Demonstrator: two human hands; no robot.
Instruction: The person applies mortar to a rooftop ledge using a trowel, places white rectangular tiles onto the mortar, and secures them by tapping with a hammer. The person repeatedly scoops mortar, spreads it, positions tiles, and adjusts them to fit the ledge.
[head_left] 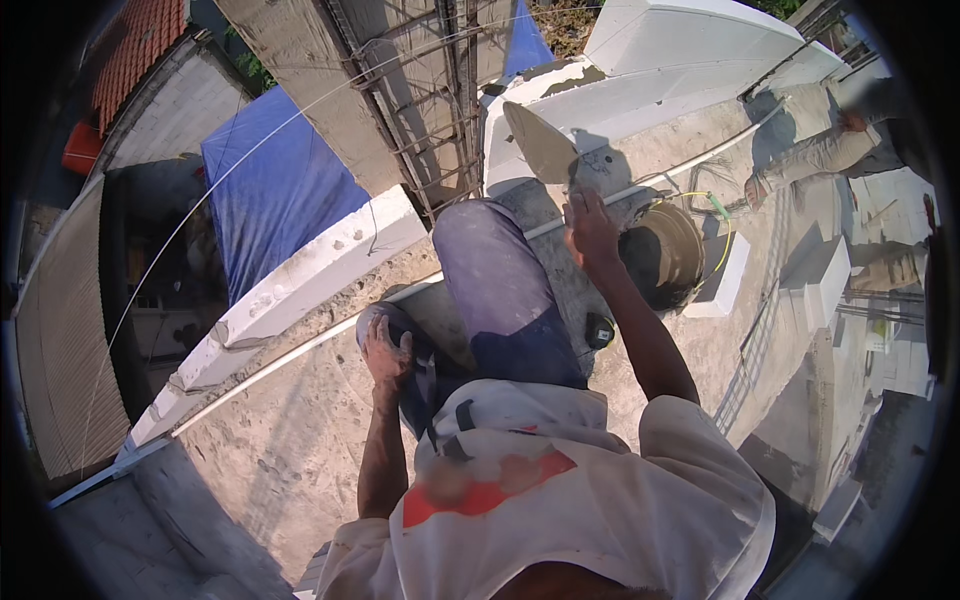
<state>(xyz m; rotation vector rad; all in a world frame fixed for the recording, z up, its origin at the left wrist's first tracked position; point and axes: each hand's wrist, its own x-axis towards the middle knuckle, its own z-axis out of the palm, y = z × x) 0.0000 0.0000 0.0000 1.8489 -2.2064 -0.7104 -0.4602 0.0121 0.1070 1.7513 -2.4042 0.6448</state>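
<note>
Trowel (541, 143), broad blade, upper centre of frame, long axis running up-left from right hand (592, 232), fingers closed round handle; mortar bucket (672, 250) just right; left hand (386, 352), lower centre, curled over knee, farther off.

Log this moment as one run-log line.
right hand: grips trowel handle, blade raised | left hand: resting on knee | bucket: beside right hand | co-worker: on slab
</note>
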